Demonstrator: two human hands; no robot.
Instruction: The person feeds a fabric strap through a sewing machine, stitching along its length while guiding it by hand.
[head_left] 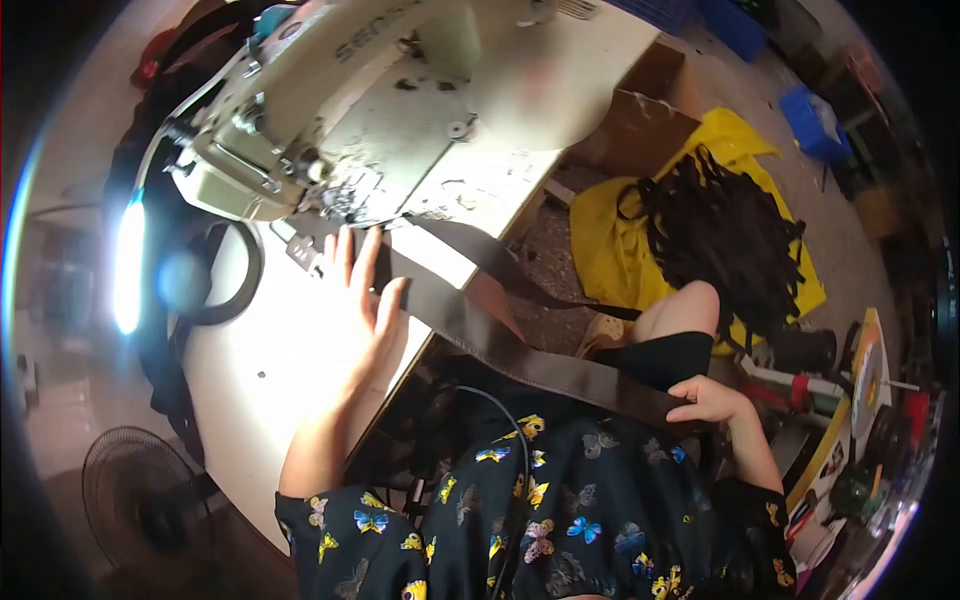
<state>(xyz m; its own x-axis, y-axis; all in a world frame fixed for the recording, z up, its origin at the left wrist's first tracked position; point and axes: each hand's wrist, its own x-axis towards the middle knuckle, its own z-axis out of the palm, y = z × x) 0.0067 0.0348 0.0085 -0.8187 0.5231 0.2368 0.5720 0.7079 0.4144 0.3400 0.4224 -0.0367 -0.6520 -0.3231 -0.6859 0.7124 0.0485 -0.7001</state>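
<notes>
A dark fabric strap [520, 360] runs from the sewing machine [250, 160] over the table edge and across my lap. My left hand [360, 300] lies with fingers spread at the strap's end by the machine's needle area, its fingertips close to the presser foot, which is partly hidden. Off to the right, my right hand [705, 400] is closed on the other part of the strap, thumb on top. Another narrower stretch of dark strap [500, 265] leaves the machine and hangs over the table edge toward the floor.
A yellow sack [610, 230] on the floor carries a heap of dark straps [720, 240]. A loop of dark band [250, 275] curls at the table's left. A fan [145, 500] stands lower left, a lit lamp [130, 265] above it. Blue bins [812, 125] sit upper right.
</notes>
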